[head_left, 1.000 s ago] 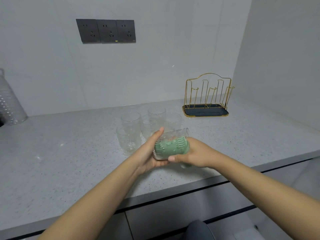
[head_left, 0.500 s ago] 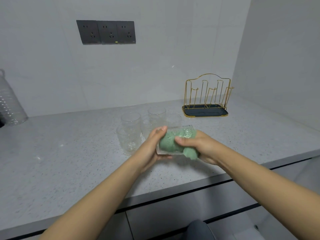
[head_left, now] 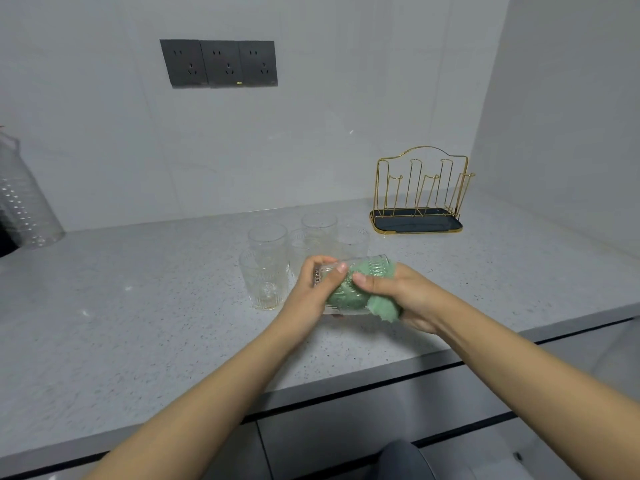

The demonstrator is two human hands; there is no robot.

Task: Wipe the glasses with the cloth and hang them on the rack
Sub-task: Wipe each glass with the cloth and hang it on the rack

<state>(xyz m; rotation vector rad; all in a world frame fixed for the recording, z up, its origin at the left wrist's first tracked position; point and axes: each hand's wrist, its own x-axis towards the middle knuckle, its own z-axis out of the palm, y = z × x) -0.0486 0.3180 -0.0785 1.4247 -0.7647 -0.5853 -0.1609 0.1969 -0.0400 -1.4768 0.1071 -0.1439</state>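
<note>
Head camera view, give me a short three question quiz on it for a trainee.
1. True or false: a glass already hangs on the gold rack.
2. What is stuffed inside the held glass? A) green cloth B) sponge C) paper towel
3. How many glasses stand on the counter behind the hands?

Key: 1. False, its pegs are bare. 2. A. The left hand holds the glass; the right hand works the cloth. 3. Five.
</note>
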